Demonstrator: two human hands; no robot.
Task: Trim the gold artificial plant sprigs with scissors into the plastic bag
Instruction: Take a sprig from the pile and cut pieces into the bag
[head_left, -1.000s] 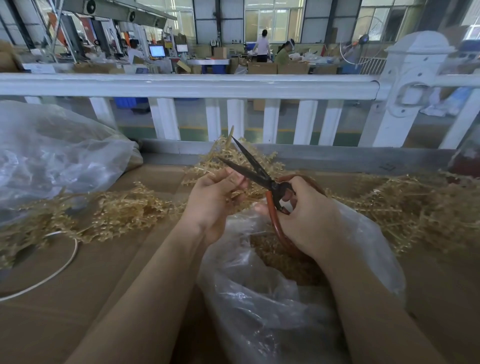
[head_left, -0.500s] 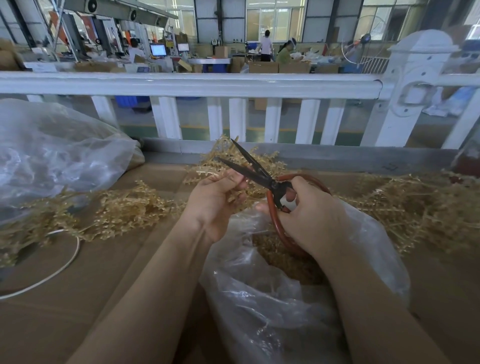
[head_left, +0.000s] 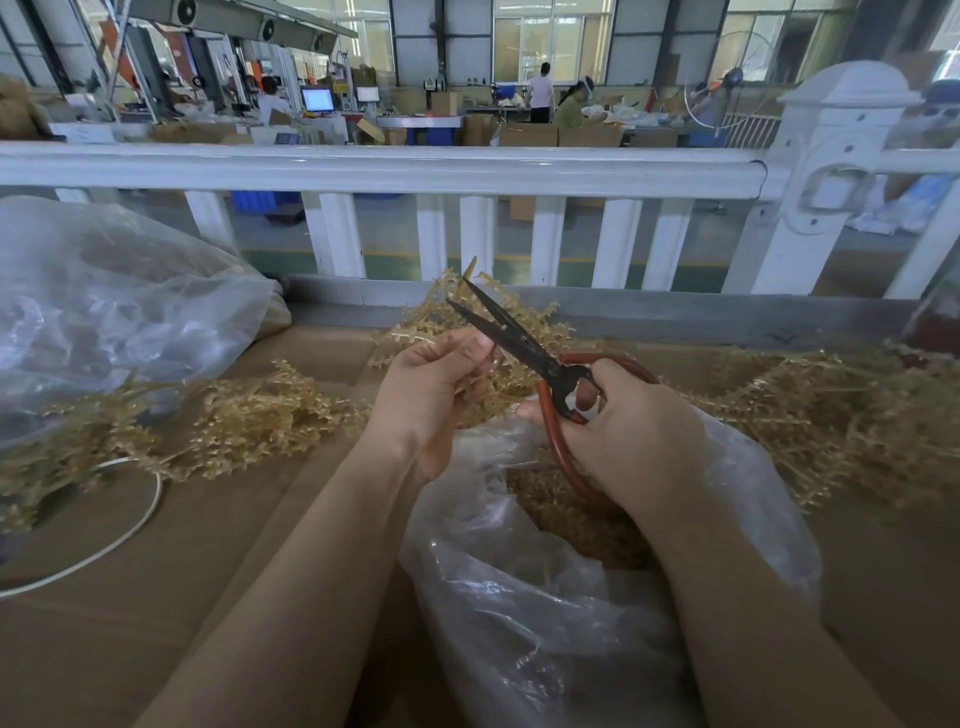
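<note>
Trimming is sitting partway along: gold cuttings are already lying inside the plastic bag (head_left: 597, 613) at 6 o'clock, while untrimmed heaps are waiting at 9 o'clock (head_left: 249, 421) and 3 o'clock (head_left: 841, 426). The left hand (head_left: 431, 395) is pinching a gold sprig (head_left: 470, 387) above the bag's mouth; the right hand (head_left: 628, 431) is gripping the scissors (head_left: 511, 335) — blades parted, pointing toward 11 o'clock. Room is looking tight at 12 o'clock, where the white railing (head_left: 384, 169) is standing close behind the blade tips — sideways it seems freer.

Sprig (head_left: 475, 387) stem behind left hand (head_left: 426, 400)
</note>
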